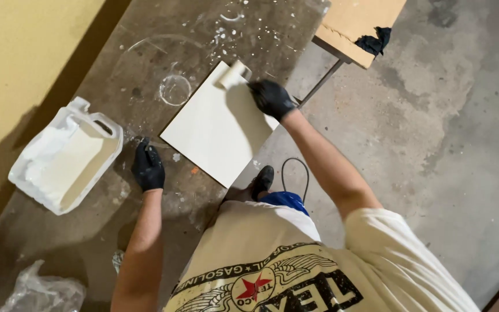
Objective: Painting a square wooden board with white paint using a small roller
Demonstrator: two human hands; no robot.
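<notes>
Right hand: your black-gloved right hand, upper centre of the frame, has its fingers wrapped around the handle of a small paint roller.
Roller: it rests on the top corner of the white square board.
Board: lies flat on the stained desk, centre of the frame.
Left hand: your gloved left hand presses on the desk just left of the board, fingers together.
Jug: a cut-open white plastic jug holding white paint lies at left.
</notes>
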